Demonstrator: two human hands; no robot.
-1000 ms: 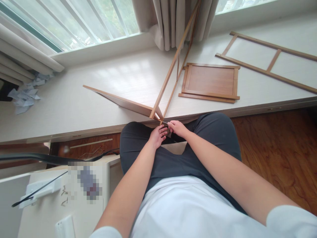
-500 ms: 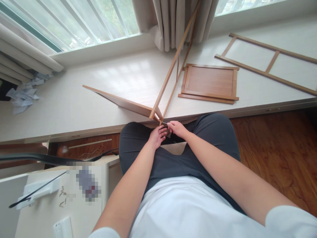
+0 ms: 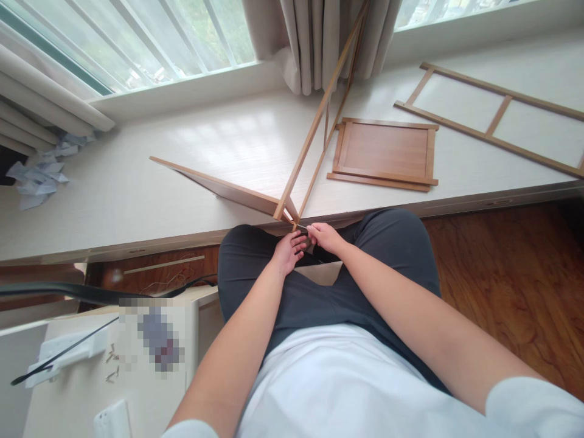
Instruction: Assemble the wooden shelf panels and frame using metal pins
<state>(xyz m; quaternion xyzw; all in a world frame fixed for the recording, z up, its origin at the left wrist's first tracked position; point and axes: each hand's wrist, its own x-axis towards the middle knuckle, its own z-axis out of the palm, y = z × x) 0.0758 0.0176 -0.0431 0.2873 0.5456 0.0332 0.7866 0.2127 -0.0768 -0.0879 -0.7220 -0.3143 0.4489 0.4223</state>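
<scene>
Both my hands meet over my lap at the near corner of a thin wooden frame (image 3: 314,128) that leans up toward the curtain. My right hand (image 3: 325,237) is pinched on a small slim tool or screw at that corner; I cannot make out which. My left hand (image 3: 288,250) lies beside it, palm up, fingers loosely curled and touching the same spot. A wooden shelf panel (image 3: 219,185) joins the frame at this corner and lies tilted across the white ledge (image 3: 114,201).
A flat brown panel (image 3: 385,151) and a ladder-like wooden side frame (image 3: 495,115) lie on the ledge to the right. Crumpled paper (image 3: 39,176) sits far left. Loose screws (image 3: 112,359) and a black cable (image 3: 59,359) rest on a white surface lower left. Wood floor at right.
Almost nothing moved; the view shifted slightly, and both hands stay at the frame's corner.
</scene>
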